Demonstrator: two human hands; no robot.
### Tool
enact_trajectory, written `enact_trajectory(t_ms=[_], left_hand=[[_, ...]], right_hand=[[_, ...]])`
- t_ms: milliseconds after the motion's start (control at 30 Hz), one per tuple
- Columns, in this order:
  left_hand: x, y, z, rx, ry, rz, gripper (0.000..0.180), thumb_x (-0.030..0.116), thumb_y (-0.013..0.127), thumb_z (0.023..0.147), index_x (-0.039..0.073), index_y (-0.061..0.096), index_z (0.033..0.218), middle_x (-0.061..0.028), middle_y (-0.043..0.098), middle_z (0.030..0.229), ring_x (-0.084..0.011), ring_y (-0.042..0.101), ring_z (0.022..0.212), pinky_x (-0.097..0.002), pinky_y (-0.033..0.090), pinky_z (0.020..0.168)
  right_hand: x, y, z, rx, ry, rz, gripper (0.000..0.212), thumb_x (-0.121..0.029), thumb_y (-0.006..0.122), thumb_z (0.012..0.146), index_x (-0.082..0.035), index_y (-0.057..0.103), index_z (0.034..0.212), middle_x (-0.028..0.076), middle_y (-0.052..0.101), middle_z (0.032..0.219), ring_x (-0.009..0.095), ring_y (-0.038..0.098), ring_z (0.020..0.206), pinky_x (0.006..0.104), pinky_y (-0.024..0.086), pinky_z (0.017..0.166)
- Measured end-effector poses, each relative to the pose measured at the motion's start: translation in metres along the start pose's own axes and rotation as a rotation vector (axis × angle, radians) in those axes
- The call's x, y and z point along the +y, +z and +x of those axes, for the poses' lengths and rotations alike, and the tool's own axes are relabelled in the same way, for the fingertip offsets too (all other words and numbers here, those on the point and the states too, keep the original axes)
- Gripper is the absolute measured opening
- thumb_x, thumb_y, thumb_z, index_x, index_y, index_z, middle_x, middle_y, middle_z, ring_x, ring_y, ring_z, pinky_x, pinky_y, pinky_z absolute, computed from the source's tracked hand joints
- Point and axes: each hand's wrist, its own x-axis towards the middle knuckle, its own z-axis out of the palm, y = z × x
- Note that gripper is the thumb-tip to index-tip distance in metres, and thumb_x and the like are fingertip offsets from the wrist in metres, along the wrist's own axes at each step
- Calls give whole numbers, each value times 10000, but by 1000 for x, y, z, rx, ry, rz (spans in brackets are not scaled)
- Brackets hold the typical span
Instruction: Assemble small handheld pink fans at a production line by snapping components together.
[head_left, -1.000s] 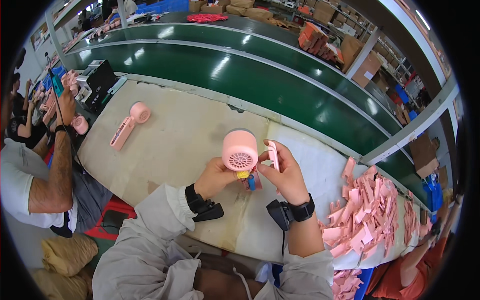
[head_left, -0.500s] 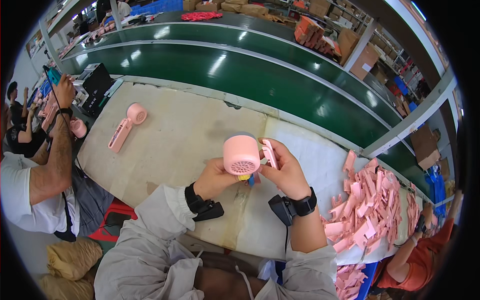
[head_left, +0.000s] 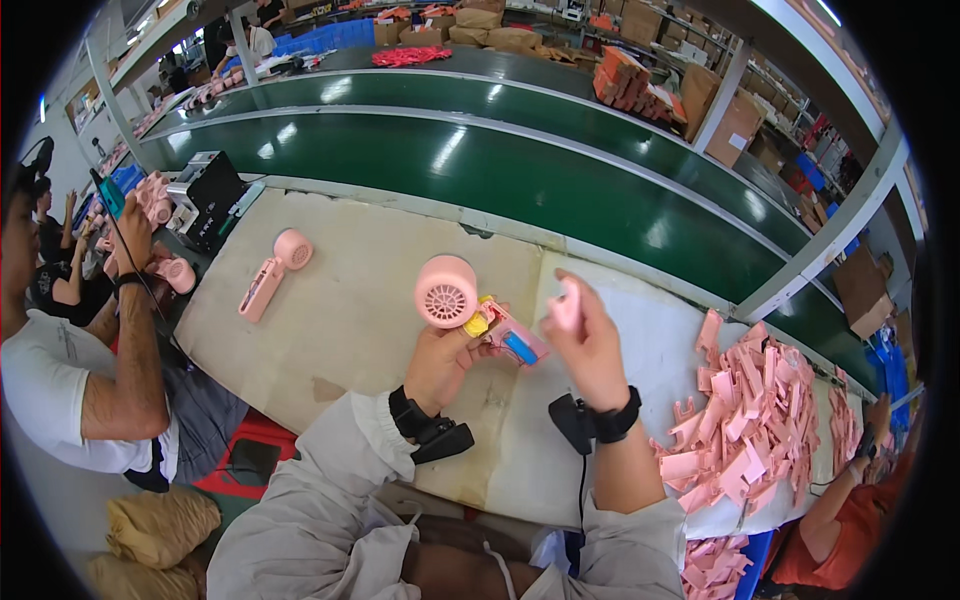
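Observation:
My left hand [head_left: 437, 368] is closed on a pink handheld fan [head_left: 447, 292] just below its round, grilled head. The fan's handle lies open, pointing right. A yellow part [head_left: 478, 322] and a blue cylinder [head_left: 520, 348] show inside it, with thin wires alongside. In my right hand [head_left: 592, 350] a pink plastic handle cover [head_left: 567, 305] is pinched between thumb and fingers, apart from the fan. Another pink fan [head_left: 277, 272], its handle open too, lies on the table to the left.
A heap of pink plastic covers [head_left: 740, 415] covers the table's right side. Beyond the table runs a green conveyor belt [head_left: 540, 190]. A black box-shaped device [head_left: 208, 200] stands at the far left, beside a co-worker's arm [head_left: 135, 330]. Another person's arm [head_left: 840, 490] is at the lower right.
My left hand has turned the fan and shifted it left, so the open handle now shows. My right hand has moved right, away from the fan, with the cover.

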Motion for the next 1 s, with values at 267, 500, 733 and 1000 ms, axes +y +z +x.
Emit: enact_trajectory(t_ms=[267, 500, 733, 1000], left_hand=[[-11, 12, -4, 85, 110, -44, 354, 139, 535, 878, -1, 471, 1197, -83, 550, 1149, -185, 547, 1031, -335, 445, 869], [-27, 24, -7, 112, 145, -143, 289, 101, 546, 879, 8, 523, 1152, -62, 569, 1107, -144, 554, 980, -290, 454, 838], [-21, 29, -7, 127, 190, -90, 258, 117, 555, 877, -1, 551, 1107, -63, 575, 1087, -135, 544, 988, -276, 438, 858], [-1, 19, -2, 146, 276, -157, 241, 151, 579, 863, 20, 554, 1065, -97, 561, 1097, -246, 522, 1074, -399, 404, 924]], right_hand=[[-16, 29, -16, 57, -495, -923, 605, -78, 665, 676, -50, 454, 1242, 179, 566, 1121, 320, 579, 966, 358, 480, 812], [-13, 39, -19, 73, -471, -920, 598, -89, 651, 687, -16, 440, 1242, 195, 534, 1171, 316, 570, 994, 364, 480, 820], [-6, 46, -18, 106, -549, -972, 573, -140, 649, 704, -10, 447, 1224, 194, 529, 1167, 312, 554, 1019, 394, 436, 886], [16, 10, -9, -207, 176, 41, 286, -285, 649, 816, -10, 590, 873, 16, 572, 703, 130, 539, 676, 270, 427, 610]])
